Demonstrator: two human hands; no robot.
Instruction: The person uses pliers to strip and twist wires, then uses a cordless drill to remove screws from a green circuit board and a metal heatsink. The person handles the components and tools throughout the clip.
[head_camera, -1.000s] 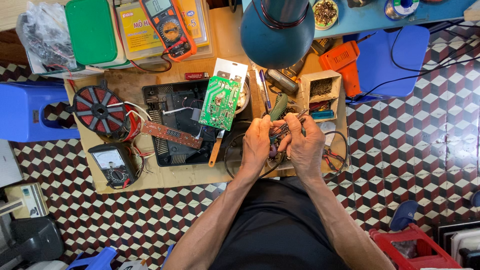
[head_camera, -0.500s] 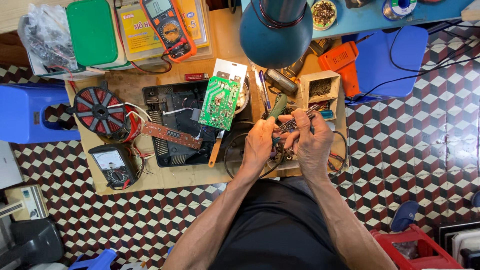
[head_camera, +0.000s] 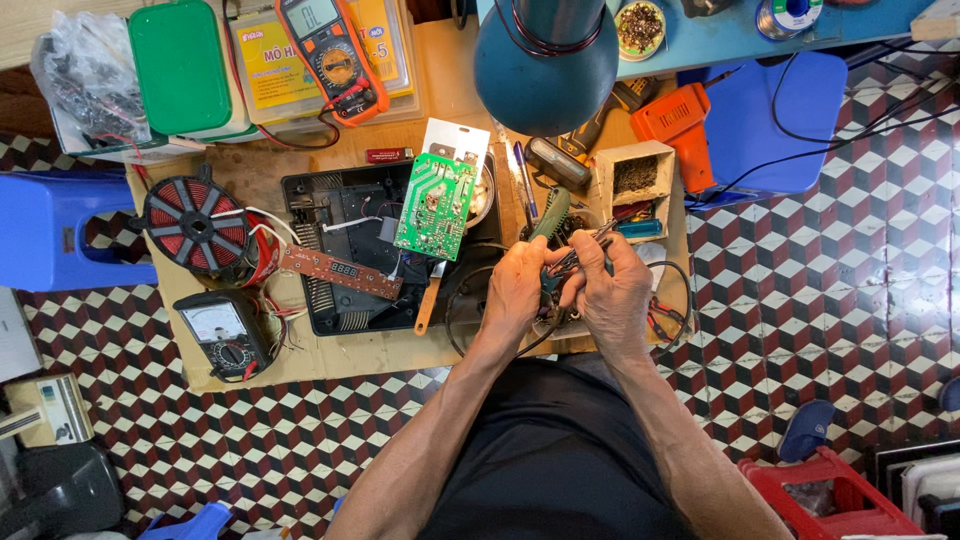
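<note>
Far to the left of our grip, the round red-and-black wound coil (head_camera: 192, 222) is lying on the low wooden work table (head_camera: 255, 170), with the black analogue meter (head_camera: 226, 332) below it. Nearer in, the green rectangular circuit board (head_camera: 433, 205) is resting tilted on the open black plastic appliance casing (head_camera: 345, 215). Our left hand (head_camera: 515, 283) is curling shut around the green-handled tool (head_camera: 548, 215), whose handle is poking up just above the knuckles. Our right hand (head_camera: 612, 290), touching it, is pinching a thin metal tweezer-like tool (head_camera: 583, 243); what sits between the tips we cannot tell. The black loop of cable (head_camera: 470, 320) is running just under both wrists, so we are risking a snag, and the small part could slip into the clutter beneath.
</note>
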